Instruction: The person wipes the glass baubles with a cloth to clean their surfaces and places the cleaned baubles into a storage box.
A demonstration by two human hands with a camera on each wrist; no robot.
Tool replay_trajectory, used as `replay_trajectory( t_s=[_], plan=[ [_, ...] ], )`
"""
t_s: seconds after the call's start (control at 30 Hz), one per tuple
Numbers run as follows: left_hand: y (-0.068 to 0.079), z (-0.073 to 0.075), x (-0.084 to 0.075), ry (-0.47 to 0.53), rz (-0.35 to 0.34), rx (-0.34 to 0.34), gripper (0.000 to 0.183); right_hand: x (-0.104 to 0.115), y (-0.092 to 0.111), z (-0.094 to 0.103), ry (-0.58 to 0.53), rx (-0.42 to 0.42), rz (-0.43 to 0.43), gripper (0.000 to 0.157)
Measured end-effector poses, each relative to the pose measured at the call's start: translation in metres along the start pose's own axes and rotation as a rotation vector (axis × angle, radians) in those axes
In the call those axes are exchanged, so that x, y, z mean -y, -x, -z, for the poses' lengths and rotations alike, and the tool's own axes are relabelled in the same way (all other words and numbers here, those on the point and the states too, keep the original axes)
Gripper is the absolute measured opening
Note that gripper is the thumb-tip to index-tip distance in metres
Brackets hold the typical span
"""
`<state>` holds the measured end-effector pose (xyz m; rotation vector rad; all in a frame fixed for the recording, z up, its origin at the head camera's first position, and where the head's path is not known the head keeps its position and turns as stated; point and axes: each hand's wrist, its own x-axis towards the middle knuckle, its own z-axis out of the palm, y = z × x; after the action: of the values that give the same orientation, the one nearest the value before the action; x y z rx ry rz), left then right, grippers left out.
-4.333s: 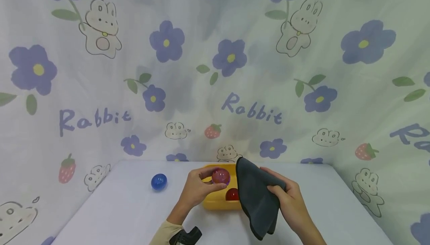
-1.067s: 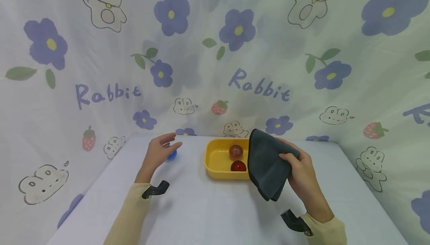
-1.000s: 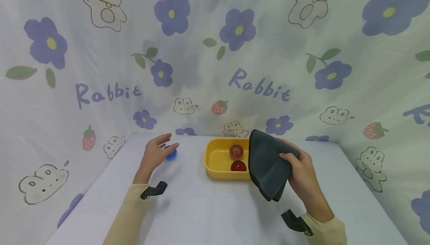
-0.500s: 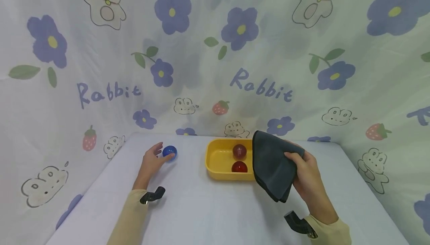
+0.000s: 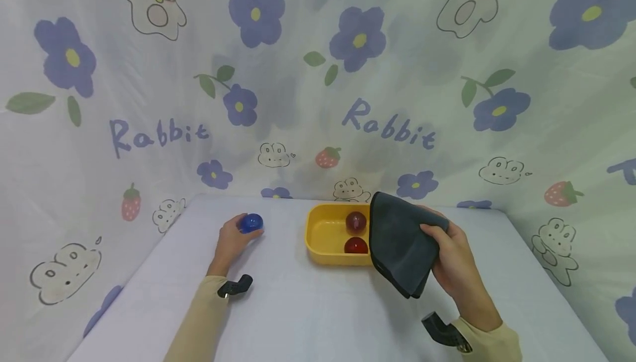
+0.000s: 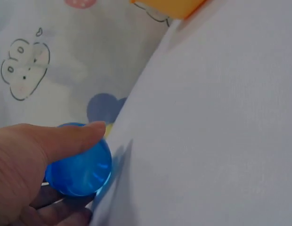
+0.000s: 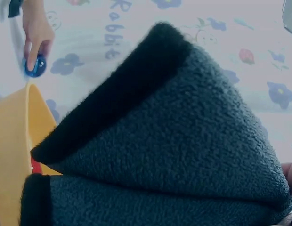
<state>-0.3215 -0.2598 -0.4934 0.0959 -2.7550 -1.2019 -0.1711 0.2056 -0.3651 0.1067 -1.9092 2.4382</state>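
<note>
At the left of the table, a clear blue ball [image 5: 252, 222] lies between the thumb and fingers of my left hand [image 5: 231, 245]. The left wrist view shows the thumb across the blue ball [image 6: 82, 169] and fingers under it. My right hand [image 5: 456, 260] pinches a folded dark grey cloth [image 5: 404, 246] with black edging, held up over the right end of a yellow tray [image 5: 318, 254]. Inside the tray sit a dark reddish ball [image 5: 356, 222] and a bright red ball [image 5: 356, 245]. The cloth hides the tray's right part.
The white tabletop [image 5: 298, 312] lies around and in front of the tray. A printed curtain [image 5: 293, 91] with flowers and rabbits stands close behind the table and along its sides. A black wrist mount [image 5: 236, 286] is on the left sleeve.
Earlier my left hand held the reddish ball over the tray; that ball is now inside. The left hand has moved left and closed round the blue ball. The right hand still holds the cloth.
</note>
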Motion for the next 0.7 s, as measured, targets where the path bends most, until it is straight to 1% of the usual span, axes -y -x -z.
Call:
replay_trajectory(
  t_s=[0.13, 0.23, 0.33, 0.4, 0.53, 0.7],
  plan=[
    [0.002, -0.001, -0.004, -0.008, -0.019, -0.047, 0.08, 0.0, 0.002, -0.001, 0.012, 0.0, 0.006, 0.04],
    [0.003, -0.001, -0.005, 0.0, -0.023, -0.075, 0.079, 0.0, 0.003, -0.001, 0.003, -0.002, 0.011, 0.037],
    [0.004, 0.0, -0.008, 0.003, -0.02, -0.087, 0.077, 0.0, 0.004, -0.001, -0.01, 0.002, 0.016, 0.034],
    [0.006, 0.001, -0.01, 0.0, -0.013, -0.082, 0.076, -0.001, 0.004, -0.002, -0.015, 0.003, 0.016, 0.033],
    [0.007, 0.003, -0.015, -0.004, -0.022, -0.043, 0.077, -0.001, 0.006, -0.004, -0.008, -0.006, 0.015, 0.035],
    [0.012, 0.008, -0.028, 0.056, -0.02, 0.012, 0.083, 0.0, 0.007, -0.007, 0.007, -0.016, 0.013, 0.038]
  ],
)
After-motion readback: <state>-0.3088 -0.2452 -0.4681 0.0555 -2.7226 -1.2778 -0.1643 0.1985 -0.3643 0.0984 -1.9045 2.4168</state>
